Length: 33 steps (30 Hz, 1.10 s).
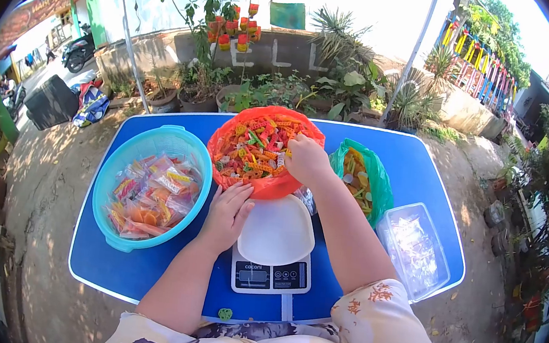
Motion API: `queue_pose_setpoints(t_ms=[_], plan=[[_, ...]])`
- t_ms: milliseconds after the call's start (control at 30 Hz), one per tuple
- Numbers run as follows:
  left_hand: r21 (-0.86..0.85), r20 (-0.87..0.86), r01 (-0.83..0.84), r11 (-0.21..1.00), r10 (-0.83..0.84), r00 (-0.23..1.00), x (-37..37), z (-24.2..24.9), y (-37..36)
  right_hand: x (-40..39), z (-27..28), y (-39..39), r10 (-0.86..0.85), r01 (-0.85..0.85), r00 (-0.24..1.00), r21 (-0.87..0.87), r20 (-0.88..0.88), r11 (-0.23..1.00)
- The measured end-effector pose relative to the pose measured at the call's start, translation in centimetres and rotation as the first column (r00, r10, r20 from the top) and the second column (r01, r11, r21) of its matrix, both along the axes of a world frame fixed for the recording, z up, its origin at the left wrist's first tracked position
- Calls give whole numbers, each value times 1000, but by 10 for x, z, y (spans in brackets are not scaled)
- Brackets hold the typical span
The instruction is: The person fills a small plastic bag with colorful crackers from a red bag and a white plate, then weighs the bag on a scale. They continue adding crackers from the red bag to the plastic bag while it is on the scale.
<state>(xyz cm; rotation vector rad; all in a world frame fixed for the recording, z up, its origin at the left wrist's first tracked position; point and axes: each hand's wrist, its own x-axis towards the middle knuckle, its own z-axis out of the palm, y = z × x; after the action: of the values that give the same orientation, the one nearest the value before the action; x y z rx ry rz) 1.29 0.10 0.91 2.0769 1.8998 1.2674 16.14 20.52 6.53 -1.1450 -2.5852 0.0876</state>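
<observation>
Lying at the near edge of the blue table point(110, 271) is a small green piece point(225, 314). Just beyond it sits a digital scale point(270, 287) with a rounded white dish point(276, 232) on top (its inside looks bare). To the left, a wide turquoise basket point(121, 244) holds a heap of clear packets point(155, 192) with orange contents; to the right, a clear plastic box point(437, 287) holds shiny transparent wrappers point(412, 243).

Past the dish, the left hand point(227, 210) is loosely spread, its fingertips resting on the near rim of an open red bag point(279, 188), which is full of red, orange, yellow and green pieces point(257, 144). Over the bag's right side, the right hand point(306, 158) bends its fingers down among them; whether it grips one, I cannot tell. Just right of that wrist, a green bag point(382, 183) stands open around yellowish pieces point(354, 168).

Farther back, potted plants point(354, 86) line a low wall point(280, 51), and a motorcycle point(81, 52) is parked at far left.
</observation>
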Motion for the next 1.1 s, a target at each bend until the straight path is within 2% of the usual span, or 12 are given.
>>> queue_pose_setpoints(t_ms=[67,167,267,400,533,700,800,900,1000,1100], plan=[[-6,5,0,1000,0,1000,0,-1,1,-7,-27,21,-16,16,1000,104,2,994],[-1,14,4,1000,-4,1000,0,-2,1,-13,-7,18,-86,92,989,-48,123,995],[-3,23,5,1000,-5,1000,0,-2,1,-14,-18,40,130,-129,991,-110,4,985],[0,37,8,1000,-8,999,-1,-2,1,-7,-20,55,106,-158,972,-249,-211,955],[1,47,10,1000,-10,999,-1,-2,1,3,-15,60,38,-227,898,-389,-437,893],[-2,58,10,1000,-10,998,-2,-4,1,7,1,51,-178,-337,759,-611,-626,716],[-7,61,14,1000,-14,998,-2,-4,1,10,1,51,-224,-370,731,-651,-644,663],[-9,69,14,1000,-14,998,-2,-5,1,10,7,41,-360,-473,574,-656,-736,588],[-13,72,11,1000,-10,997,-2,-4,1,20,22,24,-414,-697,450,-602,-791,391],[-11,73,11,1000,-10,997,-2,-4,1,37,39,-6,-281,-710,580,-644,-765,285]])
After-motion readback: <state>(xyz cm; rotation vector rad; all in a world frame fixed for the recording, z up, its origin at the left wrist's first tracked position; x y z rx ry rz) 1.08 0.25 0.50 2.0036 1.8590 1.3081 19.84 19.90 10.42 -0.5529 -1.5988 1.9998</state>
